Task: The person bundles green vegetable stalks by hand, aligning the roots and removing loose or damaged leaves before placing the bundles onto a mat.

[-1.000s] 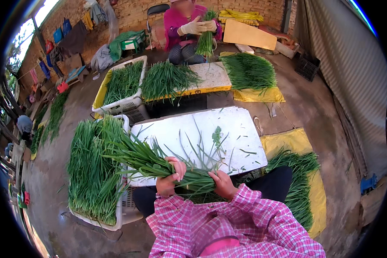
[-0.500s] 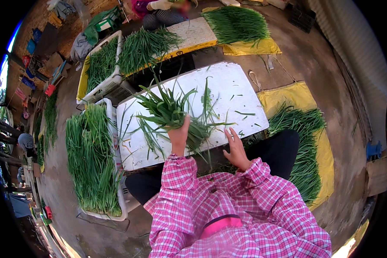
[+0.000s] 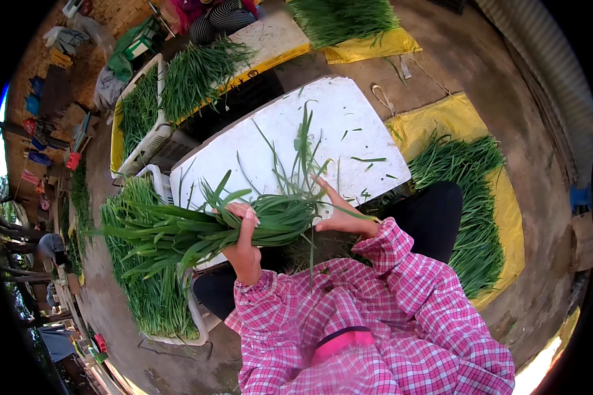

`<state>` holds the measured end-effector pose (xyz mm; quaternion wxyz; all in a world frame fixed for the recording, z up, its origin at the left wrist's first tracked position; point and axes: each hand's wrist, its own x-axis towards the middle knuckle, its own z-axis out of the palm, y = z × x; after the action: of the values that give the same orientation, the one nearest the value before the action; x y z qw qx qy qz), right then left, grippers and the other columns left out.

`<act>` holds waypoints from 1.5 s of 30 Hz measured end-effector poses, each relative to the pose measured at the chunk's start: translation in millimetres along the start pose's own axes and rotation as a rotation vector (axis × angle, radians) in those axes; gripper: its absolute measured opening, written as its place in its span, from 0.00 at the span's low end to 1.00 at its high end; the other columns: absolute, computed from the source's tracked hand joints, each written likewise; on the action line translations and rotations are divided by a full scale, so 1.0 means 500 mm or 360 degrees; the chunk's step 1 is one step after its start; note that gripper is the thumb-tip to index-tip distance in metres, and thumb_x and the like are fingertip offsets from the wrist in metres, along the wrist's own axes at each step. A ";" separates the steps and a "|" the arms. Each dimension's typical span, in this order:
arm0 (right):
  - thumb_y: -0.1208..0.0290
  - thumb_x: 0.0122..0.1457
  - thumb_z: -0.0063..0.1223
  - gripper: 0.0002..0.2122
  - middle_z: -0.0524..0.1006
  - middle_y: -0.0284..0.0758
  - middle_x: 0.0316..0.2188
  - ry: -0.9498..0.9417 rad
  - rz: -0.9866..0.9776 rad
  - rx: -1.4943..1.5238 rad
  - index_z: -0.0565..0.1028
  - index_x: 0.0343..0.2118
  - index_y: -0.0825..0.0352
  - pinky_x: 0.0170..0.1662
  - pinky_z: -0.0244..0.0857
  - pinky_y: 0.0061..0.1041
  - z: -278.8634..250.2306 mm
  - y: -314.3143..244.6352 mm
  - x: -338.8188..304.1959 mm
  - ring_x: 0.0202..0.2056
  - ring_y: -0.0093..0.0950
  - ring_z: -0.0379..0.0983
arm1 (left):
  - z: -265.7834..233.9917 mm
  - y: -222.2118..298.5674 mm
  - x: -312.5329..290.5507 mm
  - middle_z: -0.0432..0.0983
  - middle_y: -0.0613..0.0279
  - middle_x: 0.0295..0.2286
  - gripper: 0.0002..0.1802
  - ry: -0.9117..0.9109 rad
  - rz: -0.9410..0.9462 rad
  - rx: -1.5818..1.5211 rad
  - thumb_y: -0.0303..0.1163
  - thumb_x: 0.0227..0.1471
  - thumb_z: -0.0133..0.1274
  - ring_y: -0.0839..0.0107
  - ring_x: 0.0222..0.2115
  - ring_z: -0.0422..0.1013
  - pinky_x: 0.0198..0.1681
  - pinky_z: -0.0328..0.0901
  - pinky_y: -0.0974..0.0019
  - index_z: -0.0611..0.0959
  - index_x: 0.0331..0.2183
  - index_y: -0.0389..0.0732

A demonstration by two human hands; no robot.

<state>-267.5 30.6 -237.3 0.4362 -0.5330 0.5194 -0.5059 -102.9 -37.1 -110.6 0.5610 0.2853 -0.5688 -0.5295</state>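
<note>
A thick bunch of garlic chives [image 3: 178, 234] lies sideways in my left hand [image 3: 244, 247], whose fingers wrap round it. Its leaf tips point left, over the heap of chives in the near crate. At the bunch's right end, my right hand [image 3: 344, 214] is held with thumb and fingers spread. Some loose leaves hang or stick out around this end, close to the right palm. Beneath both hands is a white board [image 3: 369, 141], strewn with stray leaves and short cut bits.
To the left stands a white crate [image 3: 194, 316] heaped with chives [image 3: 155, 296]. A second crate [image 3: 148, 148] is behind it. Chives [image 3: 464, 210] lie on a yellow sheet [image 3: 501, 257] at right. Across the board, another person [image 3: 221, 23] sits by a yellow-edged table [image 3: 277, 59].
My left hand has drawn the bunch nearer and tipped it from upright to sideways, tips leftward. My right hand has risen towards the bunch's other end. The view has shifted slightly.
</note>
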 end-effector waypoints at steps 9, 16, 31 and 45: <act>0.78 0.48 0.39 0.05 0.68 0.48 0.26 0.0701 0.0109 -0.0859 0.65 0.27 0.73 0.32 0.58 0.39 0.025 0.014 0.021 0.29 0.47 0.65 | -0.002 0.095 -0.043 0.57 0.65 0.13 0.08 0.0090 0.0245 -0.0107 0.18 0.36 0.42 0.74 0.15 0.56 0.26 0.54 0.68 0.62 0.22 0.40; 0.66 0.58 0.33 0.11 0.69 0.34 0.22 0.1030 0.0437 0.0593 0.64 0.29 0.70 0.21 0.56 0.21 -0.024 0.042 -0.063 0.19 0.22 0.65 | -0.060 0.192 -0.045 0.48 0.70 0.13 0.08 0.0456 0.0636 -0.0449 0.22 0.36 0.40 0.79 0.17 0.51 0.30 0.50 0.71 0.58 0.22 0.43; 0.62 0.58 0.33 0.16 0.60 0.26 0.10 0.1023 0.0837 0.0820 0.61 0.17 0.64 0.17 0.45 0.16 0.003 0.013 -0.114 0.12 0.17 0.51 | -0.078 0.222 -0.066 0.47 0.67 0.15 0.09 0.0599 0.0717 -0.0265 0.26 0.38 0.41 0.77 0.18 0.49 0.30 0.50 0.71 0.58 0.22 0.42; 0.81 0.43 0.43 0.05 0.68 0.46 0.19 0.0417 -0.0236 -0.0368 0.66 0.26 0.69 0.26 0.58 0.35 0.098 -0.192 -0.043 0.24 0.47 0.64 | -0.057 0.195 -0.111 0.53 0.70 0.11 0.09 0.0311 0.0740 -0.0476 0.21 0.32 0.39 0.78 0.12 0.53 0.25 0.52 0.71 0.58 0.21 0.42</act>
<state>-207.1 56.7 -149.2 0.2621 -0.5460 0.5857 -0.5386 -38.3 32.7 -44.7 0.7553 0.1112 -0.4778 -0.4347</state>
